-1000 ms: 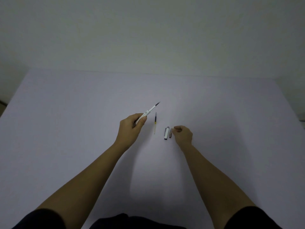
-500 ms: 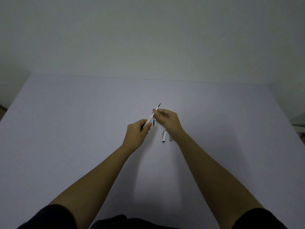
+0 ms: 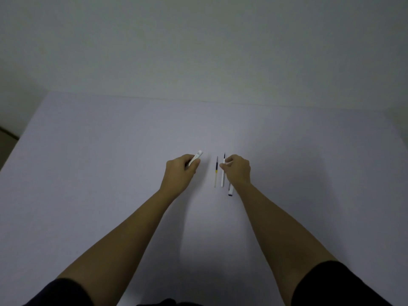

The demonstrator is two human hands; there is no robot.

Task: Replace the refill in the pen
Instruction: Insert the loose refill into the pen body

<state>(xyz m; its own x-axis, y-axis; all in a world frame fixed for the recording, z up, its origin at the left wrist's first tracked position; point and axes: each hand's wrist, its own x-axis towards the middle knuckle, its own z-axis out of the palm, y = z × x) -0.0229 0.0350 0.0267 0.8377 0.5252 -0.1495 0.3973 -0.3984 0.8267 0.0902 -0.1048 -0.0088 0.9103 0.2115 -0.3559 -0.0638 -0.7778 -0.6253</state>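
Observation:
My left hand [image 3: 181, 171] is closed around the white pen barrel [image 3: 197, 157], whose open end sticks out past my thumb. My right hand [image 3: 237, 170] pinches a thin white refill [image 3: 223, 173] with a dark tip, held just above or on the table. A second refill [image 3: 216, 172] with a dark and yellow section lies flat on the table between my hands. The white pen cap [image 3: 230, 191] lies on the table under my right wrist, partly hidden.
The pale table [image 3: 110, 173] spreads wide on all sides, with its far edge against a plain wall. A dark strip of floor shows at the far left.
My right hand has pulled the refill out of the barrel and moved right and down with it. My left hand has drifted left with the empty barrel.

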